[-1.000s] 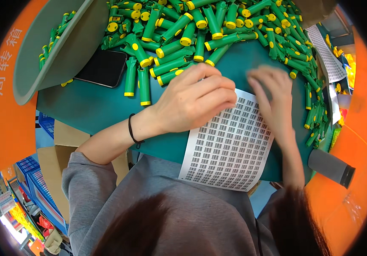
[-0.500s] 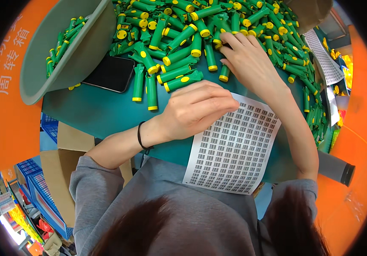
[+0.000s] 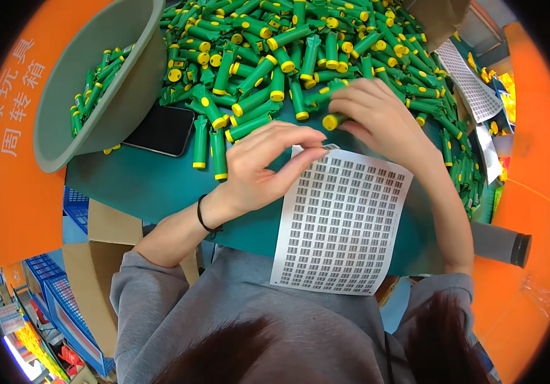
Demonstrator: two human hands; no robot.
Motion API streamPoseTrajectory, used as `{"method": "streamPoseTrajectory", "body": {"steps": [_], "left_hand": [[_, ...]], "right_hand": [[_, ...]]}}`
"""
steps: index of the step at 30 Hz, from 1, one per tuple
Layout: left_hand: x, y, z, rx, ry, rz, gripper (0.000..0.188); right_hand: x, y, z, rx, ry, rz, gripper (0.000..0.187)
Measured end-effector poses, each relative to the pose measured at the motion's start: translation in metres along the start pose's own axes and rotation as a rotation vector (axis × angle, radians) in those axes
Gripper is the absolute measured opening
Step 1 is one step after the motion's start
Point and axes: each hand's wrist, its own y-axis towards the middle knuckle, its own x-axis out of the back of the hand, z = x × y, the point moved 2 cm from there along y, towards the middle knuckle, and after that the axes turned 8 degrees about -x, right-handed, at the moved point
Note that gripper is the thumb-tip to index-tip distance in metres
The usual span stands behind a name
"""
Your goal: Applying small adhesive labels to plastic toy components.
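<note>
My left hand [image 3: 265,163] is closed in a pinch over the top edge of a white sheet of small printed labels [image 3: 345,217]. A tiny pale bit shows at its fingertips, too small to name. My right hand [image 3: 377,118], its fingers curled, holds a green tube with a yellow end [image 3: 334,121] just above the sheet, the yellow end pointing left. Beyond both hands lies a big heap of similar green tubes [image 3: 256,99]. The sheet's lower edge hangs over the table's near edge against my shirt.
A grey-green basin [image 3: 51,144] with several tubes inside stands tilted at the left. Next to it lies a black phone [image 3: 161,131] on the green table [image 3: 121,179]. An open cardboard box [image 3: 89,275] is below left. Another label sheet [image 3: 467,80] lies at the far right.
My right hand has drawn back from the heap toward me, bringing a green tube with it. My left fingertips, still pinched, remain by the sheet's top edge. The view has shifted slightly.
</note>
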Motion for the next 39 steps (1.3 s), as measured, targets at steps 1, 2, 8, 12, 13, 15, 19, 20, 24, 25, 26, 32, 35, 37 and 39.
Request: {"method": "streamPoseTrajectory", "body": {"steps": [1, 2, 8, 12, 13, 15, 19, 20, 24, 25, 26, 32, 35, 37, 39], "left_hand": [[0.004, 0.0, 0.001, 0.024, 0.013, -0.023, 0.02], [0.005, -0.003, 0.005, 0.06, -0.024, -0.047, 0.017], [-0.007, 0.023, -0.013, 0.415, -0.328, -0.078, 0.01], [-0.018, 0.048, -0.02, 0.361, -0.275, 0.156, 0.011], [-0.022, 0.052, -0.02, 0.288, -0.217, 0.174, 0.011], [-0.026, 0.052, -0.018, 0.347, -0.257, 0.201, 0.01], [-0.033, 0.048, -0.02, 0.435, -0.321, 0.365, 0.008], [-0.034, 0.047, -0.019, 0.471, -0.336, 0.377, 0.008], [-0.033, 0.046, -0.016, 0.52, -0.333, 0.415, 0.009], [-0.032, 0.045, -0.016, 0.502, -0.315, 0.429, 0.009], [-0.032, 0.044, -0.015, 0.473, -0.301, 0.421, 0.009], [-0.03, 0.043, -0.015, 0.439, -0.263, 0.437, 0.009], [-0.03, 0.043, -0.014, 0.433, -0.255, 0.451, 0.01], [-0.03, 0.042, -0.015, 0.439, -0.258, 0.454, 0.01], [-0.031, 0.042, -0.015, 0.467, -0.23, 0.47, 0.01]], "right_hand": [[0.006, -0.008, 0.003, -0.098, 0.161, -0.115, 0.029], [0.01, -0.02, 0.007, -0.293, 0.454, -0.143, 0.027], [-0.014, -0.073, 0.031, -0.586, 1.505, -0.354, 0.032], [-0.019, -0.091, 0.042, -0.691, 1.559, -0.399, 0.037], [-0.02, -0.094, 0.043, -0.753, 1.487, -0.359, 0.038], [-0.02, -0.095, 0.048, -0.693, 1.466, -0.397, 0.038], [-0.021, -0.098, 0.05, -0.555, 1.377, -0.506, 0.04], [-0.023, -0.1, 0.049, -0.519, 1.332, -0.491, 0.042], [-0.023, -0.101, 0.048, -0.482, 1.226, -0.457, 0.041], [-0.023, -0.101, 0.048, -0.49, 1.232, -0.452, 0.041], [-0.023, -0.1, 0.048, -0.475, 1.2, -0.45, 0.041], [-0.026, -0.096, 0.049, -0.423, 1.126, -0.445, 0.04], [-0.026, -0.097, 0.049, -0.42, 1.128, -0.452, 0.04], [-0.025, -0.098, 0.05, -0.48, 1.176, -0.427, 0.042], [-0.026, -0.098, 0.05, -0.481, 1.185, -0.429, 0.042]]}}
